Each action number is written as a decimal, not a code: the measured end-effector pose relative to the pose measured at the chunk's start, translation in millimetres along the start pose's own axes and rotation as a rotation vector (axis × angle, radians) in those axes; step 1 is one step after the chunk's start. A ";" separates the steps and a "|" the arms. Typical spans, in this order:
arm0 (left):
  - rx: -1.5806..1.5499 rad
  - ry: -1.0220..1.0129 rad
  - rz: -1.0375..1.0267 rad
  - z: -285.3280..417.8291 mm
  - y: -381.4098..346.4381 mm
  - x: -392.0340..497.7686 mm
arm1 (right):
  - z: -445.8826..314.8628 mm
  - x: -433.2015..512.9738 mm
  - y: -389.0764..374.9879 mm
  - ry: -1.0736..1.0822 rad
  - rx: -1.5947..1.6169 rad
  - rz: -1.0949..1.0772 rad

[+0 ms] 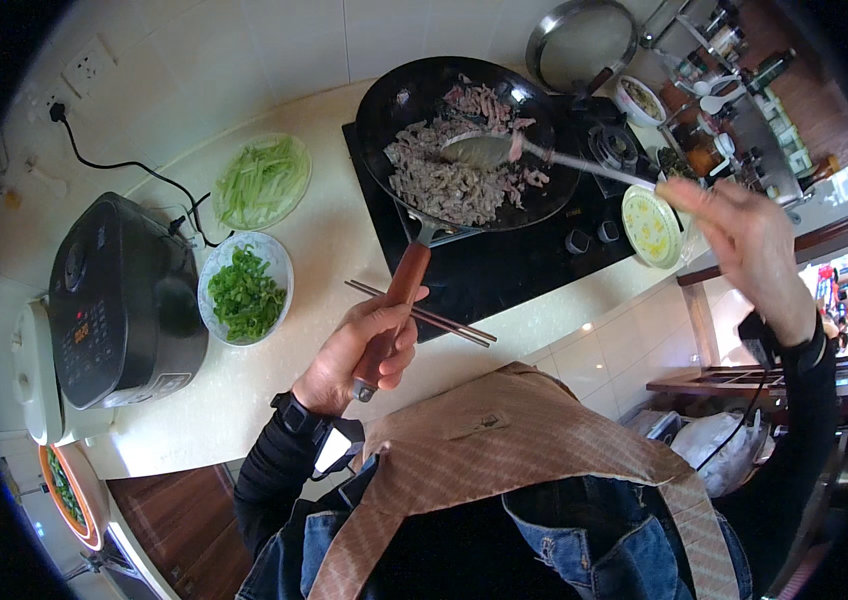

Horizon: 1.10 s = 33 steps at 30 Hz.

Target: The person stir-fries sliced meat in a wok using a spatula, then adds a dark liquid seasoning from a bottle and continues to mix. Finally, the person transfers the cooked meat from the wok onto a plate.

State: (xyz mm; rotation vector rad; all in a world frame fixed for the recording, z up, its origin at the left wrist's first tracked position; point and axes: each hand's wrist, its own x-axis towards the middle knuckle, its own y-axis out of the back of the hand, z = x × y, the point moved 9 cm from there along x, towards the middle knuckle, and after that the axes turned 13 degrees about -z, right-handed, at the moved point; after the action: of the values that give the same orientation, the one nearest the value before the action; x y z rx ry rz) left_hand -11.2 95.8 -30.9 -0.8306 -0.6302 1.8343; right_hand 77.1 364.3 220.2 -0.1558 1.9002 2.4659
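My left hand is wrapped around the wooden handle of a black wok on the stove. In the wok lies sliced meat, mostly grey-brown, with pinker strips towards the far side and the right. My right hand grips the end of a long-handled metal turner or ladle, slightly blurred, whose head rests in the meat. A pair of chopsticks passes beneath the wok handle and my left hand, across the stove's front edge; whether my fingers touch them is hidden.
Left on the counter are a plate of pale green strips, a bowl of chopped greens and a rice cooker. Right are a yellow-stained dish, a second burner and a bowl. A round lid leans behind.
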 end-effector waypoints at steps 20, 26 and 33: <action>-0.021 0.042 -0.020 1.0 -0.7 1.3 | -49.0 -25.1 -50.8 0.077 -0.099 -0.092; -0.057 0.045 -0.029 0.5 -2.0 1.2 | -75.8 33.3 -85.8 0.079 -0.156 -0.073; -0.057 0.029 -0.019 -0.3 -1.4 1.5 | -44.8 47.5 -105.9 -0.007 -0.311 -0.146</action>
State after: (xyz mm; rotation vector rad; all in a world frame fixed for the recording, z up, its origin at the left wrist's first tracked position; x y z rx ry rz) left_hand -10.6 97.7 -30.5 -0.8846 -0.6717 1.7912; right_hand 41.2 346.2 102.4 -0.2793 1.4333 2.6357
